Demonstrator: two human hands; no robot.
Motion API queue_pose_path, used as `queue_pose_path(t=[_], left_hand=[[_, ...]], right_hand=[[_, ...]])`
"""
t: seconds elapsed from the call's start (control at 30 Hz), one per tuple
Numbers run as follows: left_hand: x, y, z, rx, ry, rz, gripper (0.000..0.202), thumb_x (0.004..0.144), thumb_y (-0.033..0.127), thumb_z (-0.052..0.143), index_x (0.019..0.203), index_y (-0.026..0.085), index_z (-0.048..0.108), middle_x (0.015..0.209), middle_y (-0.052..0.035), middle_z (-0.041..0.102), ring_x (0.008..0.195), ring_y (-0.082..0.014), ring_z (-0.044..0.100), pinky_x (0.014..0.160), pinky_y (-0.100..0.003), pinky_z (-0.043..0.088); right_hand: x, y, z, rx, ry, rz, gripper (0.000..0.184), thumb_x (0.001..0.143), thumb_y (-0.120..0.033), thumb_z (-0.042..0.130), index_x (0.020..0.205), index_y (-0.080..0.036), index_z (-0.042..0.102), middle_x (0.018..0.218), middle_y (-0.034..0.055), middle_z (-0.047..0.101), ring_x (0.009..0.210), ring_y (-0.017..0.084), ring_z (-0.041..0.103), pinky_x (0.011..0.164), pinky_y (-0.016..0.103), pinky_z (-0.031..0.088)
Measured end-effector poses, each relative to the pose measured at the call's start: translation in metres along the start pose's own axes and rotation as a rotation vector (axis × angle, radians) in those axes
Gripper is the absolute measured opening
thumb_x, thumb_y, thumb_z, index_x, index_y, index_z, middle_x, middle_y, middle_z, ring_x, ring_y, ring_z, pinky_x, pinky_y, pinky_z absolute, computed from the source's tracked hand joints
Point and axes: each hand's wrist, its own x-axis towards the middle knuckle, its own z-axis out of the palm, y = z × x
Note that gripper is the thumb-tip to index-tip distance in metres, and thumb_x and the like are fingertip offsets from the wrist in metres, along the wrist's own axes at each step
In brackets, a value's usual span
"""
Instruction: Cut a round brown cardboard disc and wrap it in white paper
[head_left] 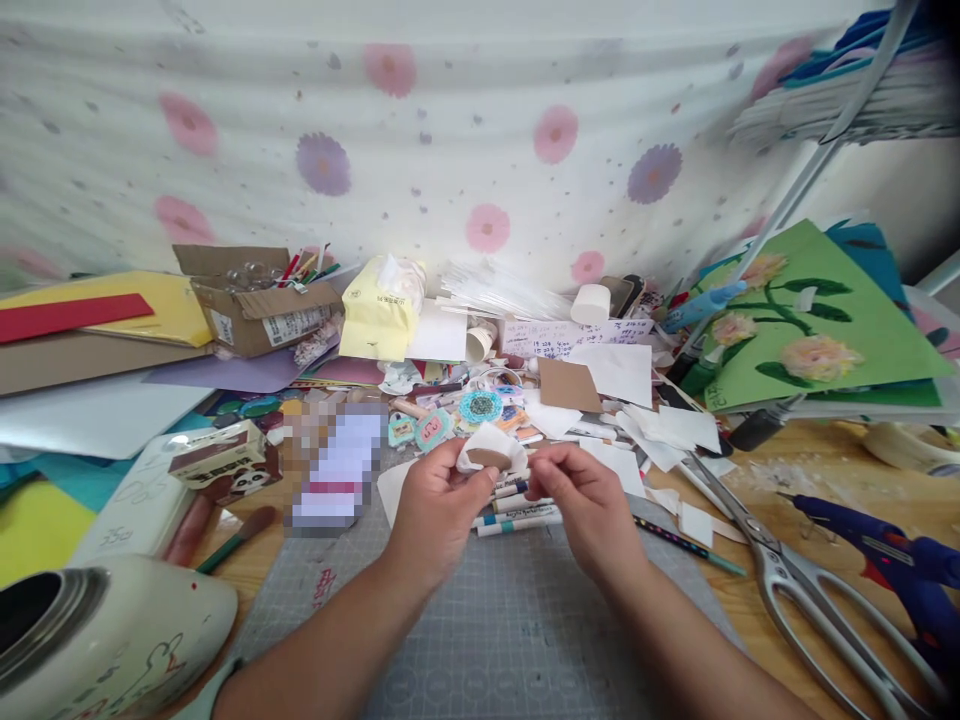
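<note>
A small round piece of brown cardboard [486, 458] with white paper or cloth [491, 436] folded up around its edge is pinched between the thumb and fingers of my left hand [431, 510]. Close by on the right, the fingertips of my right hand [589, 500] are pressed together; whether anything thin is between them is too small to see. Both hands are above the grey cutting mat [480, 620]. Several acrylic markers [517, 522] lie just beneath them. Beyond sit a round turquoise decorated piece [481, 406] and a pink-faced one [433, 429].
On the right lie large scissors [780, 570] and a blue glue gun [877, 550]. To the left are a blurred phone [337, 465], a panda box [227, 462], a brush [240, 540] and a wide-mouthed jar [150, 630]. Behind stand a cardboard box [262, 315] and paper scraps [667, 430].
</note>
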Motion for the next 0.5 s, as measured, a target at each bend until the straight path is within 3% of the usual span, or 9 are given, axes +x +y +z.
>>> queue_pose_path(t=[0.17, 0.3, 0.37, 0.43, 0.5], left_hand=[[0.006, 0.003, -0.006, 0.052, 0.02, 0.01, 0.021, 0.075, 0.025, 0.067, 0.094, 0.016, 0.064, 0.085, -0.0014, 0.071, 0.083, -0.0187, 0.062, 0.077, -0.028, 0.047], [0.007, 0.002, -0.007, 0.144, -0.031, 0.043, 0.023, 0.075, 0.028, 0.066, 0.094, 0.018, 0.063, 0.084, -0.0004, 0.069, 0.084, -0.0204, 0.062, 0.076, -0.028, 0.046], [0.007, 0.001, -0.008, 0.215, -0.02, 0.06, 0.022, 0.076, 0.031, 0.066, 0.094, 0.019, 0.063, 0.082, 0.0006, 0.069, 0.083, -0.0202, 0.062, 0.074, -0.027, 0.046], [0.007, -0.002, -0.01, 0.28, -0.002, 0.082, 0.022, 0.075, 0.033, 0.067, 0.094, 0.021, 0.064, 0.081, 0.0012, 0.07, 0.08, -0.0199, 0.062, 0.072, -0.027, 0.046], [0.007, -0.004, -0.011, 0.358, 0.02, 0.12, 0.022, 0.073, 0.034, 0.068, 0.091, 0.023, 0.065, 0.072, 0.0024, 0.068, 0.073, -0.0202, 0.062, 0.064, -0.026, 0.046]], right_hand=[[-0.001, -0.007, -0.003, 0.053, 0.093, -0.049, 0.034, 0.089, -0.049, 0.052, 0.068, -0.022, 0.049, 0.049, -0.0063, 0.047, 0.049, 0.013, 0.049, 0.055, 0.027, 0.044], [-0.021, -0.022, -0.02, -0.275, 0.062, -0.169, 0.041, 0.093, -0.045, 0.044, 0.06, -0.022, 0.047, 0.049, -0.0031, 0.05, 0.048, 0.013, 0.048, 0.049, 0.025, 0.04], [-0.038, -0.025, -0.046, -0.539, 0.111, -0.215, 0.028, 0.092, -0.036, 0.048, 0.07, -0.021, 0.056, 0.058, -0.0004, 0.059, 0.054, 0.015, 0.054, 0.053, 0.025, 0.042], [-0.062, -0.026, -0.084, -0.809, 0.232, -0.217, 0.012, 0.088, -0.028, 0.053, 0.091, -0.022, 0.063, 0.076, 0.0033, 0.068, 0.066, 0.018, 0.061, 0.062, 0.028, 0.047], [-0.089, -0.025, -0.13, -1.031, 0.397, -0.187, 0.014, 0.086, -0.029, 0.056, 0.093, -0.021, 0.065, 0.081, 0.0056, 0.069, 0.069, 0.02, 0.063, 0.066, 0.032, 0.049]])
